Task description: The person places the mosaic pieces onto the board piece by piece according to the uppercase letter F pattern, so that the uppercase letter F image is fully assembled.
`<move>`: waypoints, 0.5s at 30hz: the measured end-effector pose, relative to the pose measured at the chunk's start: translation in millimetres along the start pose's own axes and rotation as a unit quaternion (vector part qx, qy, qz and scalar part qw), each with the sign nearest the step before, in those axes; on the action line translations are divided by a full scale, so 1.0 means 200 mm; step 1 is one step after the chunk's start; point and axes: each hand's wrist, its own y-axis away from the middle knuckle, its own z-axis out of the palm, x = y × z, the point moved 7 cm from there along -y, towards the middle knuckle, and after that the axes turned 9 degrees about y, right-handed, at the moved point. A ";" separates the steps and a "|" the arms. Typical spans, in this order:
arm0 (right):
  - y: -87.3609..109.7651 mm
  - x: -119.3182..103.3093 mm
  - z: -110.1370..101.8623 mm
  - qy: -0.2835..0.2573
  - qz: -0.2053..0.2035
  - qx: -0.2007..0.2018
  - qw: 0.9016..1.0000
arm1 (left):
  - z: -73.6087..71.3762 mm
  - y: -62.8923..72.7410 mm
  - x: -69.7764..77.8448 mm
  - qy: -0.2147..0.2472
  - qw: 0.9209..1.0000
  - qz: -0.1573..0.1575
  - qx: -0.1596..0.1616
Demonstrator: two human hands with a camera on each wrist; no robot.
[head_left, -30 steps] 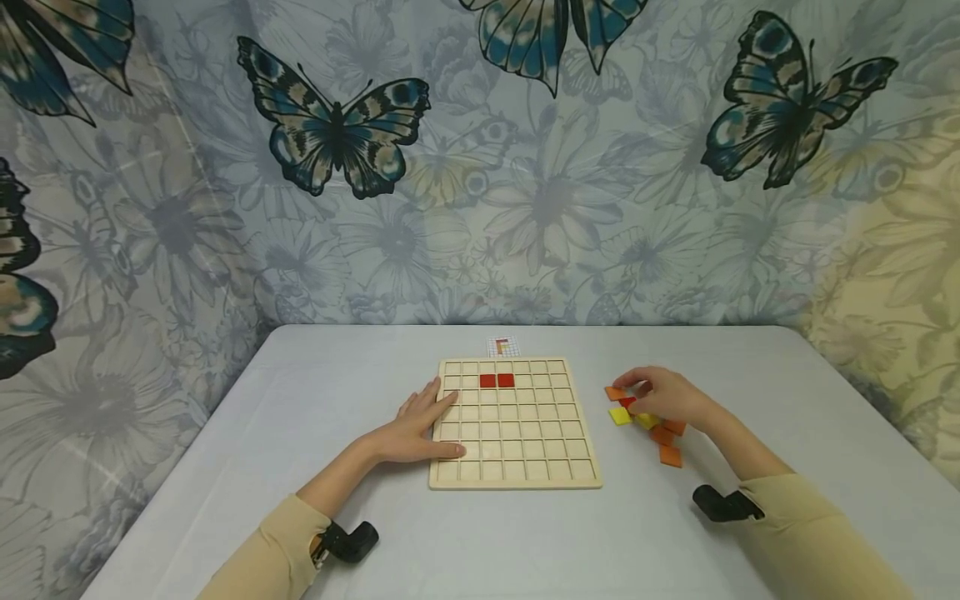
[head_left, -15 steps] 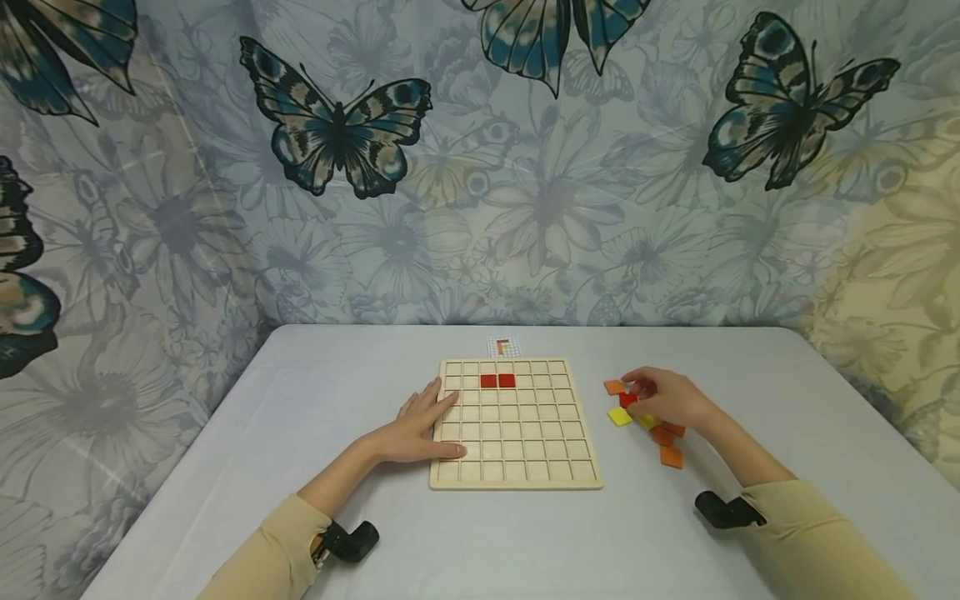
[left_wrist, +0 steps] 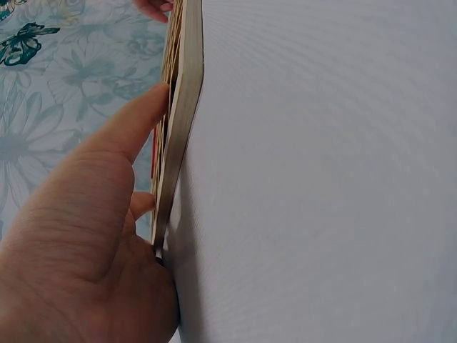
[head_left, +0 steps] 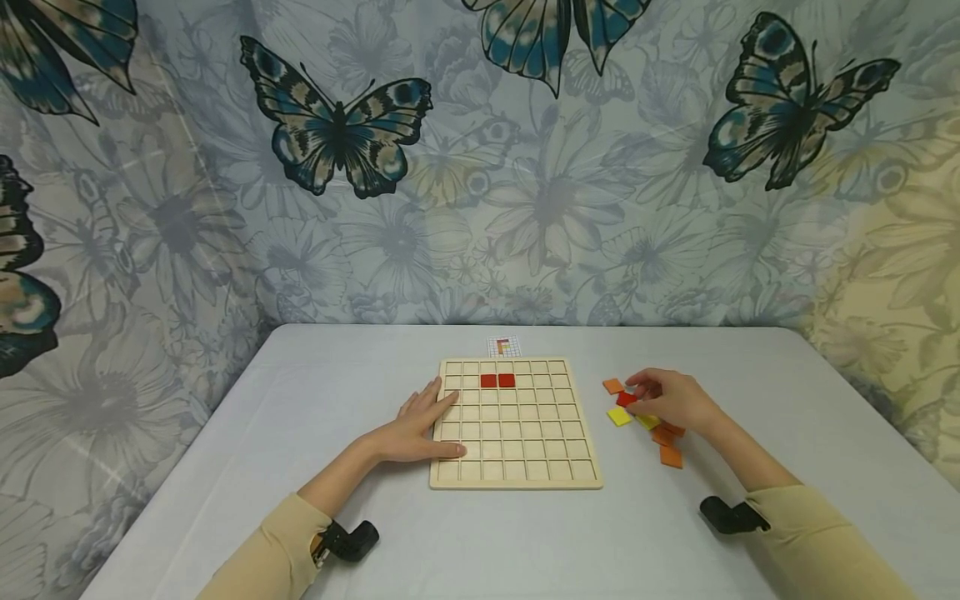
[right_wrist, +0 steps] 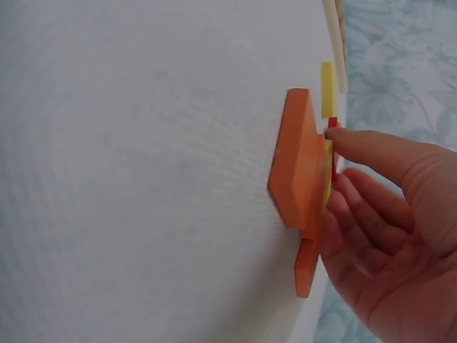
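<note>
My left hand [head_left: 412, 429] rests spread on the left edge of a wooden grid board [head_left: 525, 482]. Its thumb and a finger reach over the rim, as the left wrist view also shows at the board's side [left_wrist: 182, 93]. Two red tiles [head_left: 488, 381] sit side by side in the second row of cells. To the board's right, my right hand [head_left: 675, 398] is over a loose pile, thumb and fingers curled at a red tile [head_left: 626, 400]. In the right wrist view, the thumb [right_wrist: 364, 146] and fingertips meet that tile's two ends.
Yellow tiles [head_left: 619, 416] and orange tiles [head_left: 671, 457] lie around the right hand, some overlapping. One orange tile [head_left: 613, 386] lies at the pile's far left. A small printed pattern card [head_left: 503, 347] stands behind the board. A butterfly-print cloth hangs beyond the white table [head_left: 360, 358].
The right hand has drawn slightly right, and more of the red tile at its fingertips shows. The far orange tile has shifted a little away. The left hand and board have stayed put.
</note>
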 end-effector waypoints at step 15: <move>-0.01 -0.03 0.01 -0.039 0.012 0.017 0.999 | 0.00 0.00 0.00 0.004 1.000 -0.001 0.004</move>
